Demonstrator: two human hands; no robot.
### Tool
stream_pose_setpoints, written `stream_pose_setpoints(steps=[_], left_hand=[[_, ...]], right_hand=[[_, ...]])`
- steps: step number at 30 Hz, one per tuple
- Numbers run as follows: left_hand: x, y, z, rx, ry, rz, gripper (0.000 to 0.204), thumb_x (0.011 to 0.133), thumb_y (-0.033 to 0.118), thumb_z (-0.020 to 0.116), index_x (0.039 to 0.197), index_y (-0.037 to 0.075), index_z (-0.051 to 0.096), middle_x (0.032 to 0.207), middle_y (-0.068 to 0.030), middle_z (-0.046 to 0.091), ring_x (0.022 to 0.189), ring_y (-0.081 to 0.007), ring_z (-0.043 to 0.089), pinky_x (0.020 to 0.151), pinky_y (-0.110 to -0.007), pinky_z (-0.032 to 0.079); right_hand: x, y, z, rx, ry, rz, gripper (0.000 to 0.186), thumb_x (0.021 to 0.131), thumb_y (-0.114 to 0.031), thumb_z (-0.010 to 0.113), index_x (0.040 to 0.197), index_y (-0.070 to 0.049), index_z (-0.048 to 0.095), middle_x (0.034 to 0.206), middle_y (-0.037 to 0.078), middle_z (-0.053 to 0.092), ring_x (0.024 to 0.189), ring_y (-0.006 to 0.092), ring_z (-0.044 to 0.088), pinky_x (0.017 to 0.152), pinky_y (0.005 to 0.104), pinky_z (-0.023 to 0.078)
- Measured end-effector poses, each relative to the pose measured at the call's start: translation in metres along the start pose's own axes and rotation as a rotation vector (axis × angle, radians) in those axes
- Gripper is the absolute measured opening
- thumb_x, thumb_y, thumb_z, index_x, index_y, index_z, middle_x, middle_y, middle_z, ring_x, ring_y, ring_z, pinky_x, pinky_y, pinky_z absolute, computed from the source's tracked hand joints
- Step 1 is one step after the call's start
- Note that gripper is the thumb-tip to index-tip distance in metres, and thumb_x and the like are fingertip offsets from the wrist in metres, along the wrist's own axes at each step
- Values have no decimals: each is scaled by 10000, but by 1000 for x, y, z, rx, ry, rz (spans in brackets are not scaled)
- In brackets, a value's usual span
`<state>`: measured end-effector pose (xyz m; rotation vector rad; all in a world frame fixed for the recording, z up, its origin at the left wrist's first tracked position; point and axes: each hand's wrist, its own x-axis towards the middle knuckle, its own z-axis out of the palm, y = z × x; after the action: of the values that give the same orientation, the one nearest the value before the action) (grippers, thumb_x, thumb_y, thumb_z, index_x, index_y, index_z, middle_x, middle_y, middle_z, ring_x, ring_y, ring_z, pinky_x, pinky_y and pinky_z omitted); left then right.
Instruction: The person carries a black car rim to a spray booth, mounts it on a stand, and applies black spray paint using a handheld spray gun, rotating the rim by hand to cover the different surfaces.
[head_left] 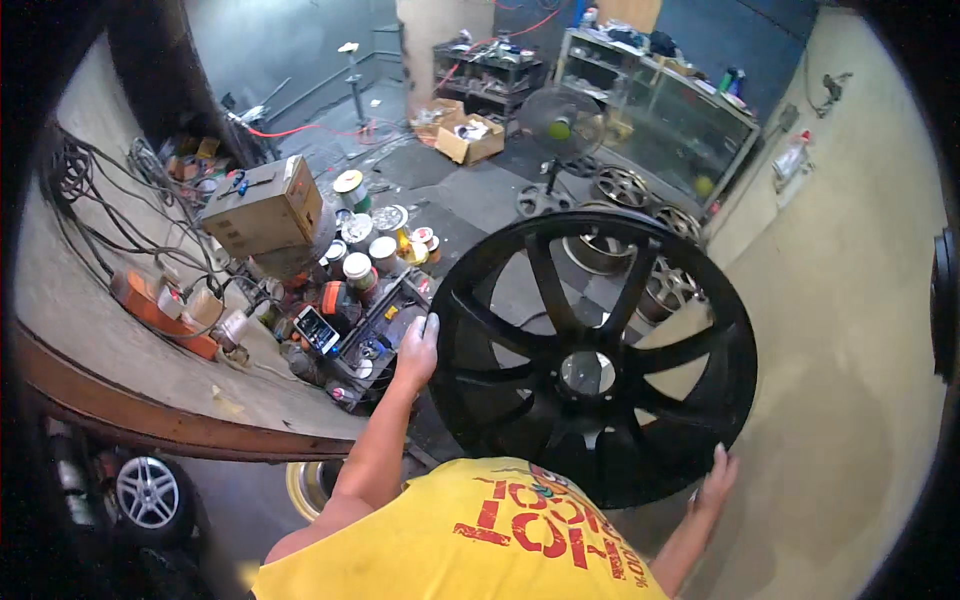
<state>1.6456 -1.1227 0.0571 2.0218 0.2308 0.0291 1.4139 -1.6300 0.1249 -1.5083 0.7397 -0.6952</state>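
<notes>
A large black multi-spoke wheel rim [560, 340] with a hole at its hub fills the middle of the view, held tilted in front of the yellow shirt on my body. My left hand [420, 348] grips the rim's left edge, fingertips pointing up along it. At the lower right edge, my right hand [714, 475] holds the same rim, its fingers partly hidden behind it.
Paint tins [360, 265], a cardboard box [262, 218] and a small cluttered cart [380, 340] stand left. Cables [95, 200] hang there. A fan [560, 125], other rims [620, 185] and a glass cabinet [690, 120] are behind. A pale wall [850, 330] flanks the right.
</notes>
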Motion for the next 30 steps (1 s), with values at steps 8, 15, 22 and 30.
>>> stream_pose_setpoints(steps=[8,15,22,30], left_hand=[[40,7,12,-81,222,-99,623,1070,437,382,1380,-95,479,1401,-258,538,1331,-336,493,1117,-380,347],[110,-31,32,-464,98,-144,724,1076,482,332,1522,-85,270,1586,-200,330,1468,-286,313,1199,-347,227],[162,-5,57,-352,24,-226,775,1060,542,331,1544,-57,244,1601,-176,297,1463,-282,311,1189,-358,248],[195,0,102,-248,-58,-142,793,1052,563,318,1532,-66,263,1586,-206,312,1463,-305,313,1191,-366,246]], right_hand=[[117,-51,94,-75,-133,-56,284,945,-194,654,1099,23,555,1059,92,591,978,189,536,931,328,432],[112,-74,130,18,-150,-51,185,949,-173,640,1053,-42,562,999,28,574,940,120,509,914,295,405],[121,-65,139,-4,-41,-44,249,935,-209,659,1078,-32,559,1007,33,572,975,138,511,942,304,400],[122,-80,153,-7,54,-87,198,947,-228,631,1032,-60,569,986,-1,532,977,114,473,940,293,362]])
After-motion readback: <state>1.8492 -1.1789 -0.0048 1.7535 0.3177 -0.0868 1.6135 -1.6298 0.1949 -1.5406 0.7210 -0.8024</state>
